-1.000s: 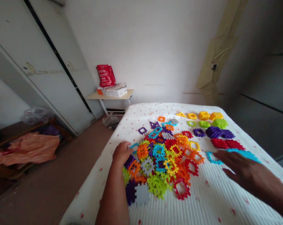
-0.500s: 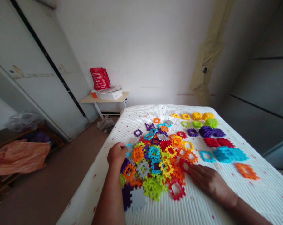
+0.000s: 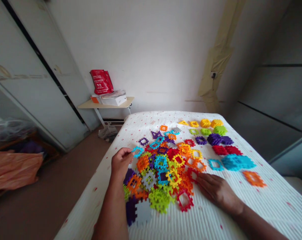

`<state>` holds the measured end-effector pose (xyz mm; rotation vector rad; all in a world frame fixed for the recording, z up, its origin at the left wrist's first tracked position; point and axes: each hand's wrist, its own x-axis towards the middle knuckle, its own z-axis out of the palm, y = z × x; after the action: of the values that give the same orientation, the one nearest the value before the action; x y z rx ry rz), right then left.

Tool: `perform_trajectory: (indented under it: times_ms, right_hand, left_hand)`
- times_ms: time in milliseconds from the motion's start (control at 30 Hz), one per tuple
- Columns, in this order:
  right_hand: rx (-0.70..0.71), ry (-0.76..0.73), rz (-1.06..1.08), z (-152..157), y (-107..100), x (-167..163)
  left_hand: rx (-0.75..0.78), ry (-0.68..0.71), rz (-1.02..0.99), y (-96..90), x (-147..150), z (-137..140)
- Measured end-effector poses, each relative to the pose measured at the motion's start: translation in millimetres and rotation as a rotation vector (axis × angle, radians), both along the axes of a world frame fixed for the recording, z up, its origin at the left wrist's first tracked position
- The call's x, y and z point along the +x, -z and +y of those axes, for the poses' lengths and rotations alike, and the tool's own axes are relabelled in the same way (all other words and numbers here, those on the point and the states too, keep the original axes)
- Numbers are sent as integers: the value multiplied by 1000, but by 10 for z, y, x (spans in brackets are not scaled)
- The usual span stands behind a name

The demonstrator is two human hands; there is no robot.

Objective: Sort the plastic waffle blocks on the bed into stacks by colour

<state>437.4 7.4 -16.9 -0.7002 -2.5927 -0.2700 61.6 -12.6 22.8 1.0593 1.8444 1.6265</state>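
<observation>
Left hand [image 3: 119, 161] pinches a blue frame tile [image 3: 137, 151] at the mixed tile pile's [image 3: 163, 173] 10 o'clock edge. Tile looks light, stiff; grip by rim. Right hand [image 3: 215, 190] fingers flat, released, touching a red tile [image 3: 192, 174] at 4 o'clock.

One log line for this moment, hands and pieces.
left hand: pinching cyan piece | right hand: flat at mixed pile edge | sorted stacks: far right

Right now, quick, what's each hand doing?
Left hand: closed, pinching a cyan frame piece at the edge of the mixed pile.
Right hand: open, flat on the bed, fingertips touching a red piece.
</observation>
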Motion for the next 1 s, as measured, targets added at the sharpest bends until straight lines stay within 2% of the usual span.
perform_trajectory:
  times_ms: [133,233,400,500,767,1000]
  right_hand:
    - [-37,23,38,-55,-97,-61]
    - [-110,33,126,-80,-193,-143]
    - [-347,-1,354,-69,-343,-396]
    - [-467,-51,418,-52,-449,-610]
    - [-587,-73,187,25,-781,-1030]
    - [-652,-78,99,61,-875,-1062]
  left_hand:
    - [62,95,-27,32,36,-5]
    - [146,205,35,52,72,-3]
    - [239,424,181,-24,241,-12]
    - [264,516,306,-76,369,-19]
    - [304,635,523,-142,573,-64]
    - [378,660,632,-171,675,-91]
